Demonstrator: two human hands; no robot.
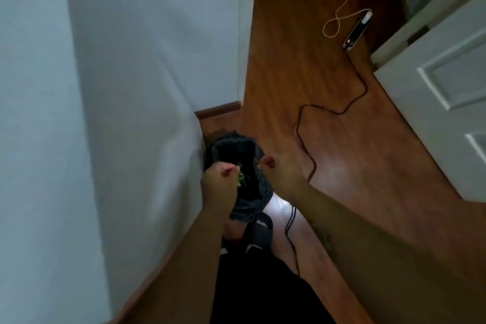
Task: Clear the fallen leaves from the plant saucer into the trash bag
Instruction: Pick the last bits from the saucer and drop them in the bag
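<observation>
A: Both of your hands are over the black trash bag, which sits on the wooden floor tight against the white wall. Your left hand is pinched shut on a small bunch of green leaves.

B: And your right hand is closed too, with a scrap of green showing at the fingertips. It looks like a leaf, though it's too small to be sure.

A: Keep both fists inside the rim before you let go. The mouth of the bag is narrow, and your right hand is riding right on its edge.

B: I'd bring that hand a touch inward, then open the fingers fully so nothing clings.

A: The leaves in your left hand hang tips down into the bag, long axis roughly vertical. That's good for a clean fall.

B: Mind the black cable running just beside the bag. The saucer itself isn't in view, so I can't tell what's left there.
</observation>
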